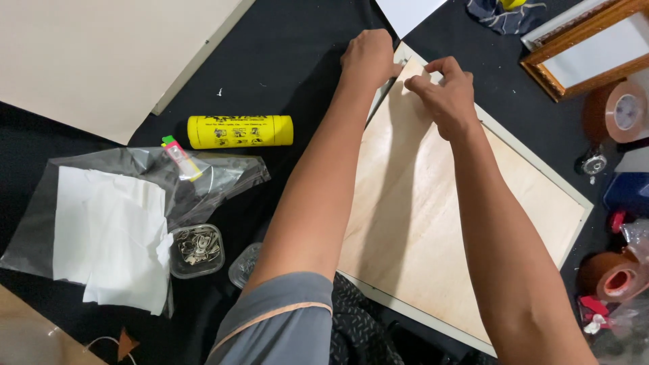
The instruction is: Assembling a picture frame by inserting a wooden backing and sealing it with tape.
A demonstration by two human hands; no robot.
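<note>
backing board [433,223] of pale wood lies flat in a light-coloured frame [541,172], set at a slant on the black-covered counter [284,54], right of centre. grain faint, surface bare, no marks seen. near corner of the frame is hidden under the right forearm; bottom edge partly cut off by the picture.

left hand [368,57] sits at the frame's far corner, fingers curled down over the edge; fingertips hidden, so cannot tell if they grip anything. right hand [443,91] just beside it on the board, thumb and forefinger pinched narrow at the board's top edge; what is between them is too small to make out.

left of the arms: yellow tube [240,131] lying on its side, clear plastic bag [122,203] with white paper [108,236] on it, small clear tub [197,250] of metal bits, kind unclear. a second tub [243,265] is half hidden by the left arm.

right edge: brown tape rolls [614,276], partly cut off. gilt wooden frame [588,47] at top right, cropped.
</note>
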